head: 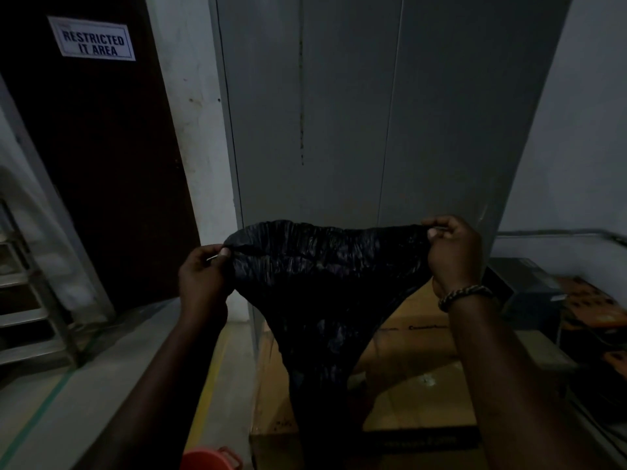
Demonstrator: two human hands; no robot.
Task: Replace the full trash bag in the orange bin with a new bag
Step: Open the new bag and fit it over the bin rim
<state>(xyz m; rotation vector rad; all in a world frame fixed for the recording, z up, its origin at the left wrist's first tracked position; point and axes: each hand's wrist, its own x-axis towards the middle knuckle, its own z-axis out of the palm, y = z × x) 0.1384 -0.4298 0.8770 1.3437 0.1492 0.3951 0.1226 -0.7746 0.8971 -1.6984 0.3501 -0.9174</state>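
Left hand grip: the left hand (203,273) pinches the nine o'clock corner of the black bag's (325,283) upper edge, thumb tip pressed against curled fingers, clamped on the plastic.
Right hand grip: the right hand (453,256) pinches the three o'clock corner of the same edge, fingers curled round it, held a little higher than the left.
Black bag: stretched wide between the two hands in mid-air, crinkled and glossy; from the taut top edge it narrows toward six o'clock and hangs in front of the cardboard box (417,368).
Bag mouth: whether the two layers are parted cannot be told in the dim light.
Orange bin: at the bottom edge, about seven o'clock from the bag and well apart from it; only a piece of rim and a handle show (210,459).
Bracelet: a braided band (464,295) sits round the right wrist.
Grey panels: tall metal sheets (373,113) rise at twelve o'clock behind the bag.
Dark door: at ten o'clock (101,164), bearing a white sign (91,39) that reads "RESTRICTED IT AREA".
Orange crate: at four o'clock (593,307), beside a dark box (522,283).
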